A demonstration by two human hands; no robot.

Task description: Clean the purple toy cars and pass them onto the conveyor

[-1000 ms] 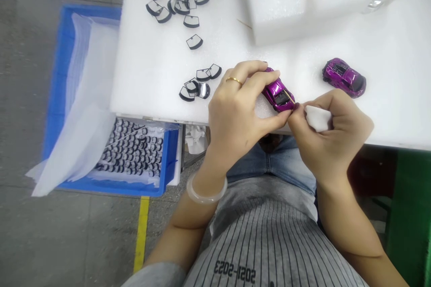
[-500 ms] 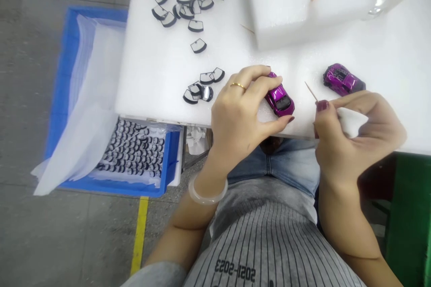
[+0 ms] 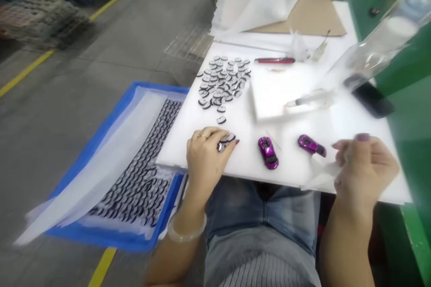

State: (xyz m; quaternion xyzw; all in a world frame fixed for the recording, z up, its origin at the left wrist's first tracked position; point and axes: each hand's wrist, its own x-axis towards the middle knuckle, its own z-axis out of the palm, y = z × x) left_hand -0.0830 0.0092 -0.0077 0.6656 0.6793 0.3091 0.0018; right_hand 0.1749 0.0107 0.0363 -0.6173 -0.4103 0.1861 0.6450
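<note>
Black pieces (image 3: pixel 230 137), left hand (image 3: pixel 204 154) around, right (image 3: pixel 367 166) curled

Table (image 3: pixel 247 161): two toy cars (image 3: pixel 268 153) near front edge, apart | loose pieces (image 3: pixel 220 91) left of foam block (image 3: pixel 269 94) | nozzled tube (image 3: pixel 310 98) over block | pen-like tool (image 3: pixel 274 60) behind block | cardboard (image 3: pixel 313 15) at far end | crate (image 3: pixel 111 242) beyond left edge

Glossy toy cars (image 3: pixel 268 152): purple, black
Flat curved pieces (image 3: pixel 221 120): pale, black-edged
Rectangular plastic tray (image 3: pixel 111 243), left: blue
Fabric shirt (image 3: pixel 266 271), near: grey, dark-striped
</note>
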